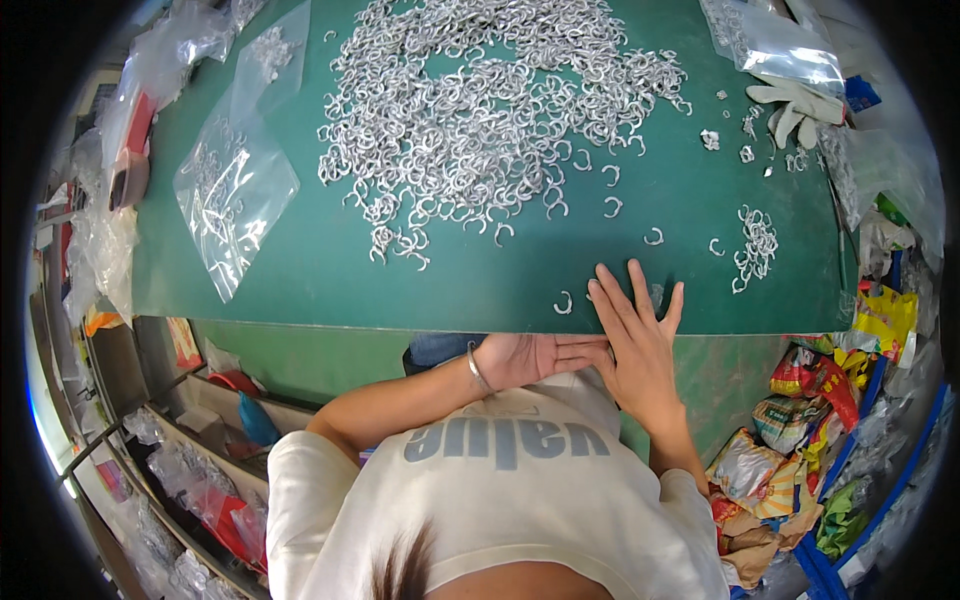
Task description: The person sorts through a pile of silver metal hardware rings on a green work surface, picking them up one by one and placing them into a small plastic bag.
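Sweeping, seemingly, at near edge of green table [430,290]; right hand [638,345] spread wide; left hand [518,361] flattened palm-up; catching silver rings [470,155] calls for cupping.

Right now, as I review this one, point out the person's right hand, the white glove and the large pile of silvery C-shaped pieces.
Right hand [642,355]: head view, middle of the hand.
White glove [802,103]: head view, its middle.
Large pile [485,130]: head view, its middle.

White glove [802,103] on green table [420,295], colourful packets [788,424] heaped at lower right
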The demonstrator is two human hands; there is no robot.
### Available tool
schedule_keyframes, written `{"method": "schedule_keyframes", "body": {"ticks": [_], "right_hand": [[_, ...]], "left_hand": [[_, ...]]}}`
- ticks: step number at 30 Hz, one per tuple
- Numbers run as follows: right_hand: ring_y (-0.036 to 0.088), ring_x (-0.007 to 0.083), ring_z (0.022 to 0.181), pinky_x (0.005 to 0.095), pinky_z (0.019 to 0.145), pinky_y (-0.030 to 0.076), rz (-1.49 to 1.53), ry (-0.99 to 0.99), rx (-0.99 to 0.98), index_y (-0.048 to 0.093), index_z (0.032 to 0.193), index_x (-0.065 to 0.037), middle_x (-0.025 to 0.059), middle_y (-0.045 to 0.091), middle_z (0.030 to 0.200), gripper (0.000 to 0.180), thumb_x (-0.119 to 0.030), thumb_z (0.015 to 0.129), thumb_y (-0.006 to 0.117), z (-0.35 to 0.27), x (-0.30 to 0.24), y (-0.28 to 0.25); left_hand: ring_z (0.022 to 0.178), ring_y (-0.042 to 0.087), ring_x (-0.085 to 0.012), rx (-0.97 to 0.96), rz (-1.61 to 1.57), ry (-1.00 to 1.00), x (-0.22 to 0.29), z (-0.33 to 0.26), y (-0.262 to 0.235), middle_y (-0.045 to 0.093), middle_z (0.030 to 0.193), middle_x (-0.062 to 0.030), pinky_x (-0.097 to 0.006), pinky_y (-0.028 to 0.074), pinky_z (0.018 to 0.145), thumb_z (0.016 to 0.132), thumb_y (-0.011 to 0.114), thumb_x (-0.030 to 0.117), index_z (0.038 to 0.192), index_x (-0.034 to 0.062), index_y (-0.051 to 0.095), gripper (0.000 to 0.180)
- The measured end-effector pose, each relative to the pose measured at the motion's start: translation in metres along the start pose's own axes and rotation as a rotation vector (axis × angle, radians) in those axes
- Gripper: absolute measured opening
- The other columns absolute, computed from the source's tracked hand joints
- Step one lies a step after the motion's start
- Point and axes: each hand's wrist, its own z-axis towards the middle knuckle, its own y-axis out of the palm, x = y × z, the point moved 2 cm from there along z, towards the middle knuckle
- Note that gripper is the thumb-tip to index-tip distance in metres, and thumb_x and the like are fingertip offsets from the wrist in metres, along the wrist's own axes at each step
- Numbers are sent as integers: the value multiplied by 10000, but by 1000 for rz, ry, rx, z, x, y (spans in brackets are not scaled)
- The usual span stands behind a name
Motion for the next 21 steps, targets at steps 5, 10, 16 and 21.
{"method": "schedule_keyframes", "body": {"ticks": [5, 10, 16, 21], "right_hand": [[308, 309, 1377, 646, 1056, 197, 90, -81, -28, 491, 1317, -53, 87, 401, 1448, 547, -198, 804, 614, 3, -14, 11], [508, 292, 1237, 472, 1030, 391, 321, -266, 101, 635, 1116, -14, 101, 571, 1278, 340, -9, 785, 559, -8, -17, 27], [600, 327, 1080, 412, 900, 464, 575, -241, 416, 667, 1010, 36, 105, 633, 1167, 244, 5, 770, 636, -10, 0, 21], [527, 285, 1182, 549, 1041, 280, -33, 58, 456, 638, 1097, -3, 69, 623, 1178, 279, -33, 819, 631, 56, 10, -10]], "left_hand": [[1185, 540, -269, -111, -128, 30, -2, 0, -7, 519, 1314, -191, -405, 425, 1019, 996, 340, 462, 1338, 50, 442, 545], [1247, 483, -303, -146, -311, 80, -11, -4, -23, 464, 1375, -190, -420, 367, 1076, 988, 342, 468, 1363, 42, 414, 573], [1210, 523, -258, 116, -27, -22, -11, -15, -16, 509, 1323, -186, -394, 414, 1047, 1009, 405, 291, 1327, -38, 429, 458], [944, 578, -207, 232, 246, -84, -5, -39, 19, 582, 1097, -143, -296, 474, 844, 1003, 439, 214, 1229, -25, 535, 343]]}}
